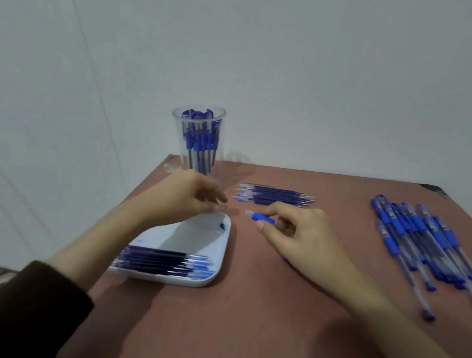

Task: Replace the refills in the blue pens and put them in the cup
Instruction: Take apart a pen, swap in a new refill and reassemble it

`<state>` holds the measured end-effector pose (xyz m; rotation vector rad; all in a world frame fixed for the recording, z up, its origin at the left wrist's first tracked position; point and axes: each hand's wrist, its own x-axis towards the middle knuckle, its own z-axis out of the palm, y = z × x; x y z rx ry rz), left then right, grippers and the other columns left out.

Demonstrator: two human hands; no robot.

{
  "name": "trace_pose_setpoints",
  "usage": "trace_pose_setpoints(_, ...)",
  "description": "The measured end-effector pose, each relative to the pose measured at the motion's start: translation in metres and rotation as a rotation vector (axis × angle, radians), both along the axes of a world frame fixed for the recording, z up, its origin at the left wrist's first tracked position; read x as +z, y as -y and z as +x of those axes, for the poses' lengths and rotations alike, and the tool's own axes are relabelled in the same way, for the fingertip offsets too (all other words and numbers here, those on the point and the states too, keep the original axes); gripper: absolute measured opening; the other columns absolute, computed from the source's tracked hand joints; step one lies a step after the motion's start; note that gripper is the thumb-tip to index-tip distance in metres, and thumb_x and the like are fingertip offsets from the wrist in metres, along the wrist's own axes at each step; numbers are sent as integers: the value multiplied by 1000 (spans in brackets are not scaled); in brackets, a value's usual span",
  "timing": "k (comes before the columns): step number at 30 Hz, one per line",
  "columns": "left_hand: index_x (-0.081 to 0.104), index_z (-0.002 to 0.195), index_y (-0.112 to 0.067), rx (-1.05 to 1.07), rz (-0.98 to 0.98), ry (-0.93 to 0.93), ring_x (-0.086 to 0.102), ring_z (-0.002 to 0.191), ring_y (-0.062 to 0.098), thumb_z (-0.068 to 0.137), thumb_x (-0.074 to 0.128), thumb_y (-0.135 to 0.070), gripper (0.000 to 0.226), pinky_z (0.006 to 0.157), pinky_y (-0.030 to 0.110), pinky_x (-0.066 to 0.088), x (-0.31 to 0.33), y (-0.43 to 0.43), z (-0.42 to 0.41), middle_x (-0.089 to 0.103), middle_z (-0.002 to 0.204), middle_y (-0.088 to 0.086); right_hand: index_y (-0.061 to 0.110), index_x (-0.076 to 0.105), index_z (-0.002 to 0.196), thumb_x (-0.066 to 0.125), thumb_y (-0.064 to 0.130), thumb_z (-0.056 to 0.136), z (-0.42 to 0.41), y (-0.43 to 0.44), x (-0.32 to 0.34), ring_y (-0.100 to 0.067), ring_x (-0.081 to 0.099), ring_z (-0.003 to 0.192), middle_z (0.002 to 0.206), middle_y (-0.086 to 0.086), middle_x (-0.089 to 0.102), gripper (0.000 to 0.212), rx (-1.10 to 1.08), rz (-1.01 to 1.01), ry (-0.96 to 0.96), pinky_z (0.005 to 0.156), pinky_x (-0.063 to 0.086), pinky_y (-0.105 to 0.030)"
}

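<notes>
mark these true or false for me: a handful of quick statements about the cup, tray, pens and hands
1. The cup stands upright with pens in it. True.
2. The right hand is empty. False: it holds a pen.
3. The tray holds refills. True.
4. The pen pile lies left of the tray. False: it lies far to its right.
5. Loose refills lie beyond the right hand. True.
</notes>
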<state>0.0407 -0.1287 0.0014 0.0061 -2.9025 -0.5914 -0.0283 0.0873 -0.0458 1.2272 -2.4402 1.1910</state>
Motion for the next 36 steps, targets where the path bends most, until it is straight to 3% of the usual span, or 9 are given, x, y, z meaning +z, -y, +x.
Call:
trace_pose_setpoints(6,73,90,-30,60,97,314,63,79,-1,75,78,-27,15,77,15,49,-4,25,62,72,86,-11,40,55,99,54,49,80,10,7,-4,-10,52,60,68,14,56,21,100,-1,-108,57,45,-32)
trace_pose_setpoints(10,71,91,-31,58,66,392,63,80,2,77,76,-23,16,78,17,49,-3,22,64,70,85,-12,34,65,85,67,35,84,9,5,-7,-8,50,57,62,16,54,3,85,15,-96,56,39,-23)
trace_pose_setpoints(19,63,79,-26,55,-20,483,63,83,12,78,75,-21,14,84,30,50,3,17,57,68,86,-7,32,68,85,68,30,85,5,2,-5,-4,50,60,64,19,54,2,50,27,-76,57,36,-17)
trace_pose_setpoints(22,63,76,-26,83,-3,349,59,71,4,75,77,-18,17,74,20,49,6,14,54,66,77,-12,33,67,85,67,31,86,3,0,-3,-7,51,58,62,16,57,3,41,38,-73,57,37,-19)
trace_pose_setpoints(25,65,78,-23,82,55,103,60,74,4,77,75,-14,13,71,17,48,8,2,43,68,81,-8,31,67,86,64,33,87,-3,-4,1,-11,55,57,59,8,61,4,21,27,-31,64,47,-33)
trace_pose_setpoints(29,71,101,-21,39,159,-149,62,76,11,86,65,-10,19,73,17,47,-2,-28,15,69,89,-1,36,68,91,63,35,86,-11,-15,9,-6,53,60,58,12,56,7,-132,-47,-63,60,38,-26)
trace_pose_setpoints(31,69,112,-20,22,173,-263,59,78,11,89,59,-5,30,73,11,42,-12,-45,-1,68,94,1,36,69,95,63,35,87,-14,-22,14,-5,54,65,64,14,57,10,-220,-43,-72,65,43,-30)
trace_pose_setpoints(34,67,116,-18,10,141,-384,60,89,25,87,51,4,40,80,27,42,-26,-63,-22,67,95,9,32,70,102,60,33,89,-22,-30,20,-3,53,73,78,15,61,15,-306,-30,-94,71,42,-31)
trace_pose_setpoints(36,66,118,-18,23,108,-413,56,92,29,86,48,6,44,80,30,38,-30,-69,-31,65,96,11,29,70,104,60,30,90,-27,-34,22,-7,50,76,82,16,60,17,-343,-4,-111,73,37,-29)
